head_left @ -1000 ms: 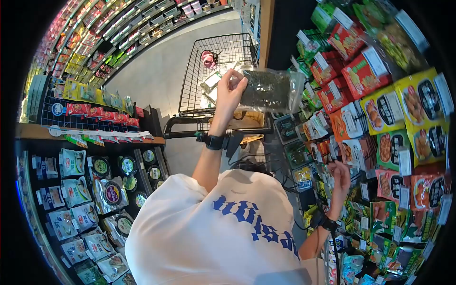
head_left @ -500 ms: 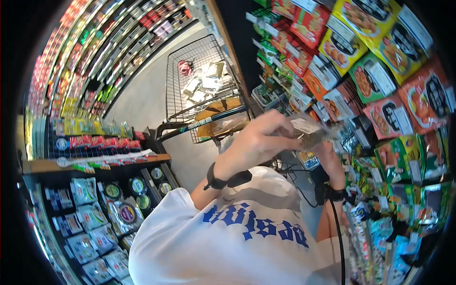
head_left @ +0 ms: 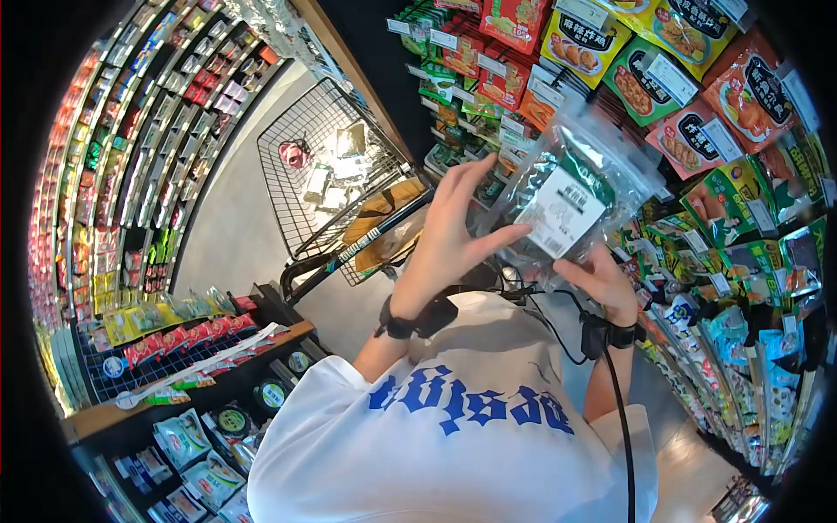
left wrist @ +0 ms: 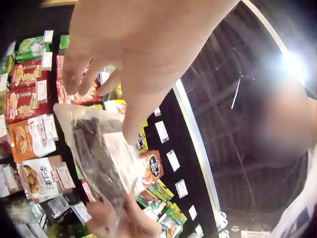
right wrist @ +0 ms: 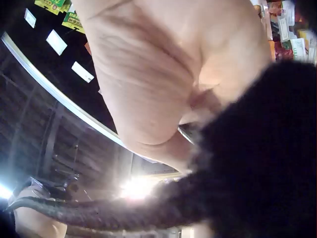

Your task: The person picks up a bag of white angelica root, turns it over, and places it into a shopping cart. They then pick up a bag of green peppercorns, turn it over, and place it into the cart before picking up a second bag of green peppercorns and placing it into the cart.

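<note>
A clear plastic bag [head_left: 571, 187] of dark dried contents with a white label is held up in front of the right-hand shelf. My left hand [head_left: 475, 209] pinches its left side, with the thumb on the front and the fingers behind. My right hand [head_left: 593, 266] grips the bag's bottom edge from below. In the left wrist view the bag [left wrist: 99, 153] hangs under my left hand [left wrist: 124, 74], and the right hand's fingers [left wrist: 124, 218] show beneath it. The right wrist view is filled by my palm [right wrist: 158, 84] and a dark blur.
A black wire shopping cart [head_left: 288, 166] holding several packets stands ahead in the aisle. Hanging snack packets [head_left: 697, 131] crowd the shelf on the right. A lower display of pouches [head_left: 174, 331] stands on the left. Grey floor runs between them.
The left hand brought the bag down from above the cart and towards me. The right hand left the shelf and took the bag's bottom. The view swung towards the right shelf.
</note>
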